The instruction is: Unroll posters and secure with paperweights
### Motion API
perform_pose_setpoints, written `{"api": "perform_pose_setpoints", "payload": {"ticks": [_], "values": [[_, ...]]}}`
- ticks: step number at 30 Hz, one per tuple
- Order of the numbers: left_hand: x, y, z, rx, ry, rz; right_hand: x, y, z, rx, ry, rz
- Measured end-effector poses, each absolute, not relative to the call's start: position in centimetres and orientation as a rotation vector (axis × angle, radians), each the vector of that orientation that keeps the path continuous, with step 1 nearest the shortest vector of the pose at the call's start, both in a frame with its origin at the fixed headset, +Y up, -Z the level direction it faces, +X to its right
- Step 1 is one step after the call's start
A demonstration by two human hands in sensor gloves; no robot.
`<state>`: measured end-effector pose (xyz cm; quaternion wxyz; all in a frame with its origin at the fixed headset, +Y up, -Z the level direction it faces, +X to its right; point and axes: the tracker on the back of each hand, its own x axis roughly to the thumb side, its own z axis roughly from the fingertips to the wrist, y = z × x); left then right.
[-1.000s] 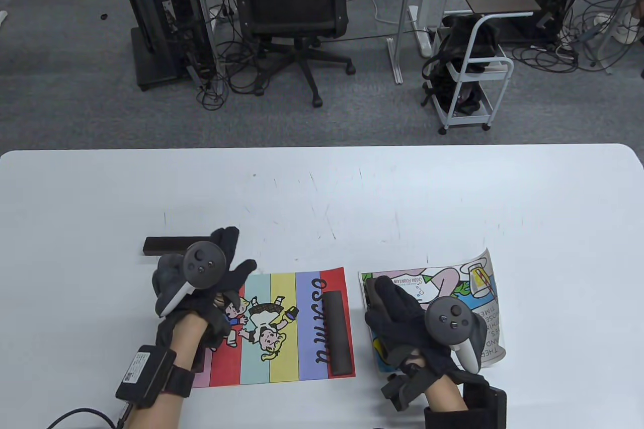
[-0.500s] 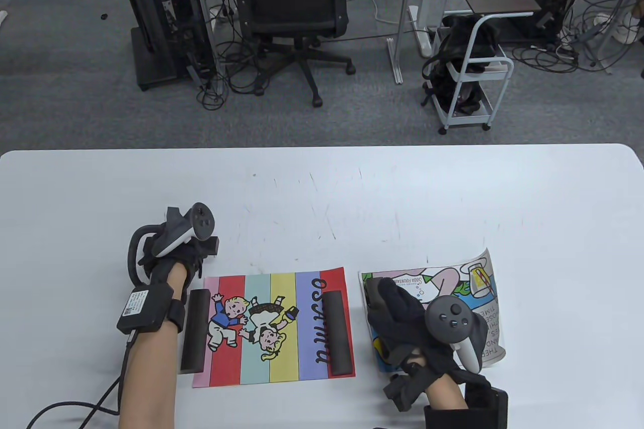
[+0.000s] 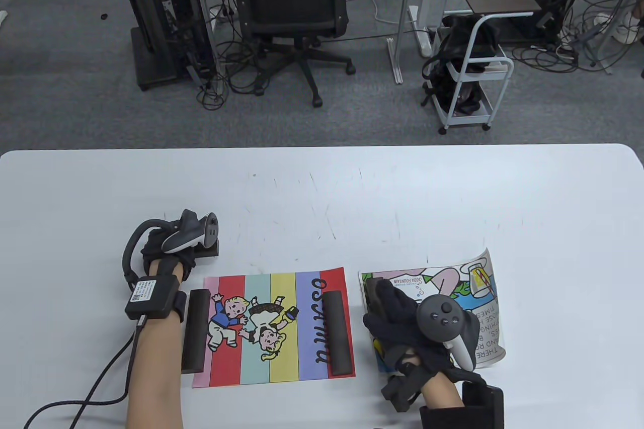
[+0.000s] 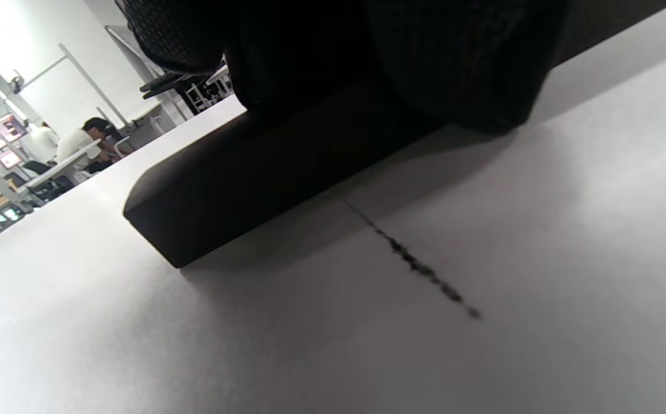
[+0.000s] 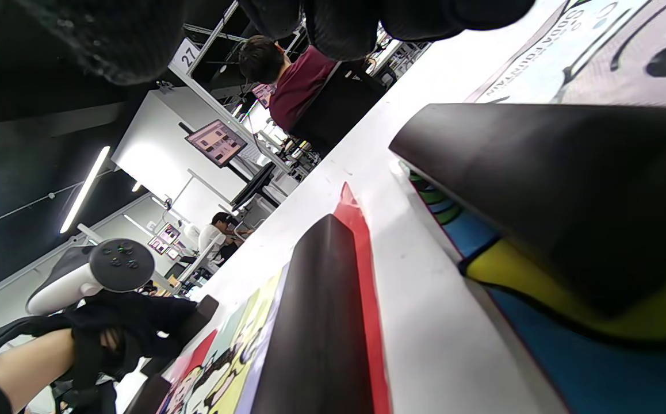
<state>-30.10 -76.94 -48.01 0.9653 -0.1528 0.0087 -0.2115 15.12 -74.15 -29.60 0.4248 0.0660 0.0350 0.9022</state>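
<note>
A striped cartoon poster lies flat with a dark bar paperweight on its left edge and another on its right edge. My left hand grips a third dark bar lying on the table just beyond that poster. In the left wrist view my fingers wrap over this bar. A second poster lies to the right, its far right corner curling up. My right hand rests flat on its left part, over a dark bar, which also shows in the right wrist view.
The white table stretches wide beyond the posters. A black chair, a white cart and cables stand on the floor past the far edge. My left wrist cable trails over the front left.
My left hand left the striped poster, showing a bar on its left edge, moved up to the loose bar beyond it and closed over it. My right hand stayed put.
</note>
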Motion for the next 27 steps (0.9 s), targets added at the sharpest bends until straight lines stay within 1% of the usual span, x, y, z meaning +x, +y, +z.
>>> {"api": "perform_pose_setpoints", "payload": {"ticks": [4,8,13,17,19,22,27], "values": [[-29.9,-76.7,-46.7,-0.247,-0.013,-0.428,15.2,-74.5,-29.8,0.146,0.092,2.289],[-29.8,-74.9,-45.1,-0.157,-0.029,-0.254,15.1,-74.1,-29.9,0.153,0.055,2.320],[-28.5,-71.0,-42.6,-0.032,-0.080,-0.014,14.6,-71.7,-29.5,0.195,-0.078,2.382],[-26.7,-67.9,-40.1,0.050,-0.144,0.286,13.9,-69.0,-29.1,0.257,-0.195,2.420],[-25.8,-66.9,-38.9,0.059,-0.185,0.461,13.5,-67.8,-28.8,0.286,-0.257,2.448],[-24.1,-66.0,-37.0,0.023,-0.258,0.702,12.3,-66.1,-28.4,0.345,-0.326,2.468],[-21.2,-65.5,-34.0,-0.049,-0.353,0.925,9.4,-64.4,-27.4,0.486,-0.430,2.520]]}}
